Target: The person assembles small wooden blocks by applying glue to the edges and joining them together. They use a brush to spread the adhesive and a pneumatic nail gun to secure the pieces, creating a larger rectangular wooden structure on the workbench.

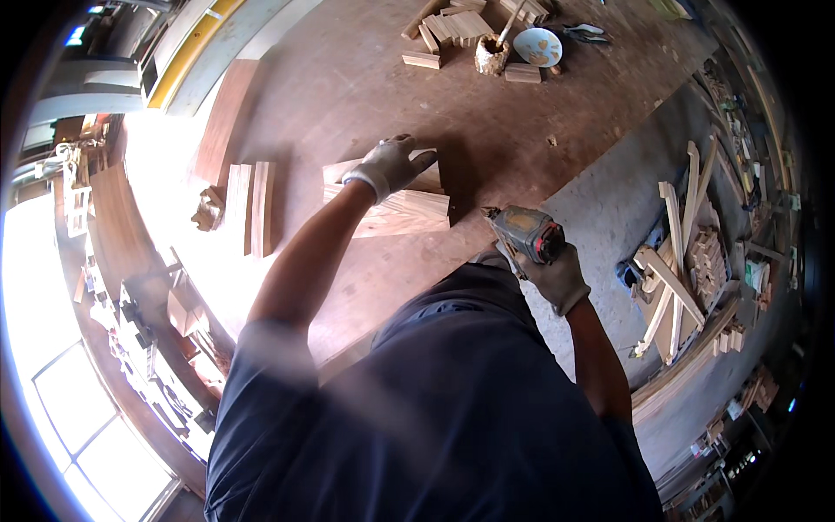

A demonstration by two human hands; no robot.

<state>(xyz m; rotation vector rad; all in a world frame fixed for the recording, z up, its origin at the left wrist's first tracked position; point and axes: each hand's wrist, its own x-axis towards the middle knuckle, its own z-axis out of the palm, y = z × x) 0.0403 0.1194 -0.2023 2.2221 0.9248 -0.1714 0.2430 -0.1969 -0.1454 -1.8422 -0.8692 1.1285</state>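
My left hand (389,167), in a pale work glove, is over the far part of a small wooden assembly (404,214) on the brown worktable. Its thumb points away from the fingers, and I cannot tell how firmly it touches the wood. The grained front board of the assembly faces me. At the table's near edge, my right hand (554,277), also gloved, is wrapped round the handle of a dark nail gun (528,232) with a red-trimmed end. The gun's nose points to the upper left, a short way right of the assembly.
Loose wooden boards (262,209) lie left of the assembly beside a longer plank (228,122). At the far side are a stack of wood blocks (461,29), a crusted glue pot (492,55) and a white bowl (537,48). Wooden offcuts (674,287) are piled at the right.
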